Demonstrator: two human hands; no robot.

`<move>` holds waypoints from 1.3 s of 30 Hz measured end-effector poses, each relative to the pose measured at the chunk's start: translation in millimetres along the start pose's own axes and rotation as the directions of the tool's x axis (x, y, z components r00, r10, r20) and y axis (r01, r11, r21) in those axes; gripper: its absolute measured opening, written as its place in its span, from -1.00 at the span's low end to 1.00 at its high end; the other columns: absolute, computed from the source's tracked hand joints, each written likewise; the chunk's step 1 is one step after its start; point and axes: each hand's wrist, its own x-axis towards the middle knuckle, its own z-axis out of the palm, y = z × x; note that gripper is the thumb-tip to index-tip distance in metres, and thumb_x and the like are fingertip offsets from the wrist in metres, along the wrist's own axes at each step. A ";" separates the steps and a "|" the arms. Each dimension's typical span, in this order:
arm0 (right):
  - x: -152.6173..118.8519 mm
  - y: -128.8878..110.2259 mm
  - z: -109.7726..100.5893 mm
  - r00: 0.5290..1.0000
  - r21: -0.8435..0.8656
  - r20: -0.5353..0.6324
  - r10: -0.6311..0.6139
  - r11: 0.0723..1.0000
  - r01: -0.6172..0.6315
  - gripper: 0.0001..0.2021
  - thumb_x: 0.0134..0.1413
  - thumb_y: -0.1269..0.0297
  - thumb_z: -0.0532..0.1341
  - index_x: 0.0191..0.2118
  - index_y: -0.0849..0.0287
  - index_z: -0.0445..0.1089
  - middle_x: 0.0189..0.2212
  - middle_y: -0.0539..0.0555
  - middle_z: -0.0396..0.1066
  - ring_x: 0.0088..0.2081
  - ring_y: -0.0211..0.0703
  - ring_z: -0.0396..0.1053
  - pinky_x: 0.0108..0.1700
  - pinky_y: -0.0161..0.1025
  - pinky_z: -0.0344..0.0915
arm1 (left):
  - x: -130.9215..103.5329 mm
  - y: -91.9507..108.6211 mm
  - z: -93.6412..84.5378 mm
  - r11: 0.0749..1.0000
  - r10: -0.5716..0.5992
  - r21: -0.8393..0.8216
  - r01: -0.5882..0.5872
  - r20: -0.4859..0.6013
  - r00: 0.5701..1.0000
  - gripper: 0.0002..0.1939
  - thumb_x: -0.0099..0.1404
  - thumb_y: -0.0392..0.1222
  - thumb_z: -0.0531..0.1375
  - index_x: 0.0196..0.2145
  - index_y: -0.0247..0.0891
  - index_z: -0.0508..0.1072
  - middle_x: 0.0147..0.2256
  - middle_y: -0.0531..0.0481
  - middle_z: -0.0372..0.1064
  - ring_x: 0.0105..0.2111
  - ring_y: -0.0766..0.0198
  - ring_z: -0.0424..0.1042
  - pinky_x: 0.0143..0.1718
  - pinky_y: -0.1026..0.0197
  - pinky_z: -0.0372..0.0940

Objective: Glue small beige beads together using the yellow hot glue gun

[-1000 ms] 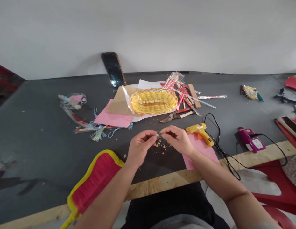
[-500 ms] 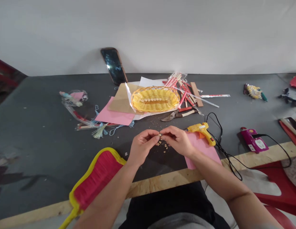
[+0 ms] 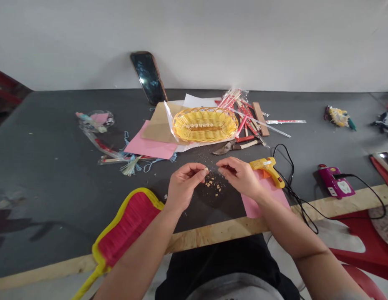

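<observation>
The dark tabletop (image 3: pixel 56 187) spans the frame, with a red, yellow-edged fan-shaped piece (image 3: pixel 129 223) at the lower left, partly behind the left forearm. In the upper middle, a yellow woven basket (image 3: pixel 228 125) rests on sheets of paper. At the centre of the frame, the left hand (image 3: pixel 184 185) grasps a tiny pale piece between thumb and forefinger; the right hand (image 3: pixel 239 177) is just beside it, a gap between them, thumb and forefinger drawn together, though I cannot tell whether its grip has anything in it. Right of centre, a yellow glue gun (image 3: pixel 267 166) lies partly over a pink sheet (image 3: pixel 252 202), and shears (image 3: pixel 234 145) lie below the basket. As for progress, a short row of pale bits (image 3: pixel 199 125) is lined up inside the basket, along a brown strip, so that part looks done; several loose bits (image 3: pixel 209 182) lie below the hands, outside the row, and seem left over. Smallest is the held pale piece (image 3: pixel 207 169), at the left fingertips, above the tabletop.
</observation>
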 end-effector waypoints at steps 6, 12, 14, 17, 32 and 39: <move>2.4 -0.7 -2.9 0.998 -0.078 0.043 -0.047 0.996 0.050 -0.86 0.23 0.41 0.17 -0.20 0.14 0.50 -0.27 0.10 0.55 -0.23 -0.16 0.50 -0.12 -0.24 0.41 | 4.3 2.0 2.9 0.998 -0.014 -0.062 0.011 -0.049 0.999 -0.76 -0.03 -0.18 0.49 -0.39 -0.27 0.62 -0.45 -0.02 0.56 -0.52 0.37 0.40 -0.45 0.32 0.29; 2.1 -13.8 -25.0 0.999 -0.032 -0.045 0.005 0.999 -0.007 -0.80 0.31 0.35 0.10 -0.10 0.15 0.48 -0.31 0.05 0.49 -0.42 -0.29 0.44 -0.31 -0.31 0.38 | 6.0 4.8 4.9 0.997 -0.017 -0.081 0.012 -0.069 0.997 -0.72 -0.09 -0.16 0.52 -0.41 -0.27 0.61 -0.47 -0.01 0.56 -0.51 0.38 0.42 -0.46 0.35 0.30; -2.3 -21.4 -40.3 0.998 -0.075 -0.051 0.022 0.997 -0.026 -0.79 0.31 0.37 0.10 -0.07 0.14 0.47 -0.32 0.04 0.48 -0.42 -0.29 0.43 -0.34 -0.32 0.37 | 5.8 5.7 5.4 0.996 -0.016 -0.090 0.010 -0.064 0.998 -0.71 -0.11 -0.15 0.52 -0.41 -0.27 0.61 -0.47 -0.01 0.56 -0.52 0.38 0.42 -0.47 0.35 0.30; -14.5 -29.5 -61.2 1.000 -0.244 0.018 0.009 0.970 -0.004 -0.80 0.27 0.42 0.13 -0.10 0.17 0.48 -0.26 0.08 0.51 -0.29 -0.22 0.48 -0.25 -0.29 0.38 | 4.6 6.5 6.2 0.996 -0.019 -0.092 0.014 -0.053 0.998 -0.71 -0.11 -0.15 0.52 -0.41 -0.27 0.61 -0.47 -0.01 0.57 -0.53 0.40 0.41 -0.47 0.36 0.30; -57.0 -5.7 -64.1 0.999 -0.610 -0.043 0.011 0.792 -0.035 -0.83 0.31 0.36 0.14 -0.12 0.14 0.48 -0.20 0.15 0.56 -0.18 -0.02 0.51 -0.14 -0.15 0.41 | 1.9 2.3 3.4 0.998 0.004 -0.065 -0.006 -0.027 1.000 -0.75 -0.02 -0.17 0.49 -0.37 -0.27 0.61 -0.44 -0.01 0.58 -0.53 0.40 0.41 -0.46 0.35 0.30; -82.6 31.9 -95.0 0.978 -0.775 -0.195 0.079 0.598 -0.203 -0.81 0.23 0.30 0.16 -0.10 0.19 0.44 -0.19 0.26 0.53 -0.14 0.12 0.48 -0.03 0.03 0.38 | 0.6 4.7 4.7 0.999 -0.006 -0.053 0.006 -0.016 1.000 -0.75 -0.02 -0.16 0.49 -0.38 -0.27 0.60 -0.44 -0.02 0.57 -0.53 0.38 0.40 -0.47 0.33 0.31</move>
